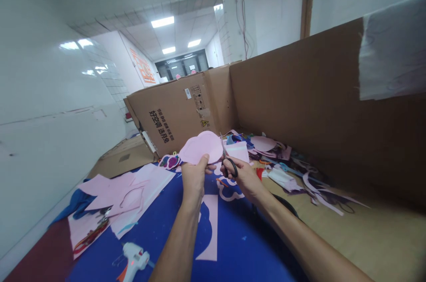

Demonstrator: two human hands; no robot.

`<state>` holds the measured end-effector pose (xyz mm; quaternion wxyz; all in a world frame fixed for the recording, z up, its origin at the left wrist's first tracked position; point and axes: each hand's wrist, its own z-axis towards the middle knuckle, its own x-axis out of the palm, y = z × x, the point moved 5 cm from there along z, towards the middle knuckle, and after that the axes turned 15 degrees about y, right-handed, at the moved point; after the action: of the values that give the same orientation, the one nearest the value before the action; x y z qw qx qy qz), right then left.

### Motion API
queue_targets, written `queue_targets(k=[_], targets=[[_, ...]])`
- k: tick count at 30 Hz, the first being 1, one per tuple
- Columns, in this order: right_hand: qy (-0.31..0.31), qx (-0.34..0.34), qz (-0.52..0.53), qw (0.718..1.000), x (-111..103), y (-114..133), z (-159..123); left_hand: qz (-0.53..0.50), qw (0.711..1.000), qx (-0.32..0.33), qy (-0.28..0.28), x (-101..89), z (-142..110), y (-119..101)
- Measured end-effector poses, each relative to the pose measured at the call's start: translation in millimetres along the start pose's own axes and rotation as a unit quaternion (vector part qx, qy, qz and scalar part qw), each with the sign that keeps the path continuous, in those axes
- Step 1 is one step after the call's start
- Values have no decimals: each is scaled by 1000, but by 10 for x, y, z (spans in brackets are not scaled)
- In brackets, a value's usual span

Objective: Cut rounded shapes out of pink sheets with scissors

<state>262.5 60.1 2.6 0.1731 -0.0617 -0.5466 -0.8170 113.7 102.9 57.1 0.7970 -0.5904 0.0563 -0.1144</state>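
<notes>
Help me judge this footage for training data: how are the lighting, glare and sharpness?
Head view: ceiling lights blown out, with reflections glaring on the glossy left wall; shadow below the brown cardboard at right; pink cutout and scissors fairly clear, far room softer.

A blue-covered table (253,246) bears a white glue gun (135,259), pink sheets (146,184) and pink cut-out scraps (213,233).

cutout (201,148): matt, smooth, pink, felt-like | scissors (230,167): metal blades, black plastic-looking handles | glue gun (135,259) at bench's (248,253) near left corner: pale, smooth plastic | bench: blue, matt covering | box (173,113): brown cardboard, matt | wall (29,78): glossy
</notes>
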Motion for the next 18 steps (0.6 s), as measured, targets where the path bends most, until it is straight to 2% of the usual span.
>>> queue_targets(k=[18], targets=[[-11, 7, -13, 1000, -23, -23, -1, 1, 1000, -5, -1, -50, 20, 13]])
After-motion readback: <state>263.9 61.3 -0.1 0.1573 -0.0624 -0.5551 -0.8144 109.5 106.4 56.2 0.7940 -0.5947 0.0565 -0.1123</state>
